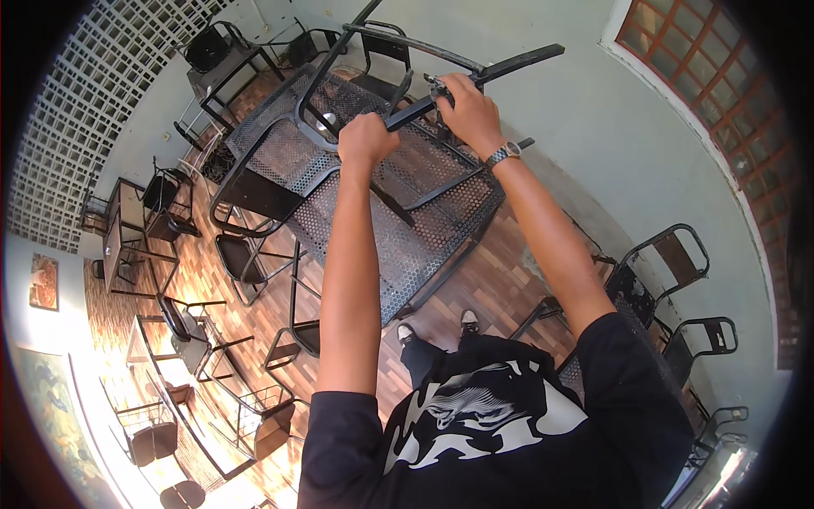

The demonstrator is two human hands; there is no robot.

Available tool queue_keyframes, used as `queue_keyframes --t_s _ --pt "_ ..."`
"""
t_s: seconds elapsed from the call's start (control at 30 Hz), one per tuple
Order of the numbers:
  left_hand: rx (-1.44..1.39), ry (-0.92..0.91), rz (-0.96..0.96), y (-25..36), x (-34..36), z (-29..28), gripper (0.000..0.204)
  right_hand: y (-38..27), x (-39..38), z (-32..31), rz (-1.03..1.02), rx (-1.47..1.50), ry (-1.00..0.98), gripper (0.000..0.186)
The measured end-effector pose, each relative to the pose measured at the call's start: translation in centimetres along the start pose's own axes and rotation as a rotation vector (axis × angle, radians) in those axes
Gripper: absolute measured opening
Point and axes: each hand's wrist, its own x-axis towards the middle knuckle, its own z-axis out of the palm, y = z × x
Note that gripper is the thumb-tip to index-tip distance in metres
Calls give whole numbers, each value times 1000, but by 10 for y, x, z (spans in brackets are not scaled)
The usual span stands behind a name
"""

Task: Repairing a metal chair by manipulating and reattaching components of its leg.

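Observation:
A chair with a black metal tube frame point(409, 114) lies tipped over on a dark table with a perforated metal top point(407, 254). My left hand point(366, 141) is closed around one bar of that frame. Farther along the same bar, beside a joint, is my right hand point(468, 109), its fingers bent around a small dark piece point(437, 86). What this piece is, and whether it belongs to the chair, I cannot make out. On the tabletop, just behind my left hand, sits a small round shiny object point(327, 124), partly screened by the frame.
Several black metal chairs stand around, one point(241, 258) left of the table and one point(675, 261) by the right wall. More tables and chairs fill the left side, including a long table frame point(182, 416). Wood-patterned floor point(458, 293) lies under my feet.

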Motion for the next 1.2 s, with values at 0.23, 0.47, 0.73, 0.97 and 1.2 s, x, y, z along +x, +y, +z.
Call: queue_keyframes --t_s 0.23,0.47,0.73,0.97,1.2 --pt "-18 3 26 -3 -1 2 38 -16 6 -10 83 -41 -77 33" --pt "-45 -17 192 -14 2 -2 35 -22 14 -6 139 -150 -123 32" --pt "-113 -35 293 -23 2 0 34 -40 13 -4 256 -265 -179 35" --pt "-131 -57 353 -32 -1 -3 35 -55 3 -4 320 -293 -160 35" --pt "-144 -82 422 -44 -8 -9 37 -73 -17 -6 363 -301 -102 35"
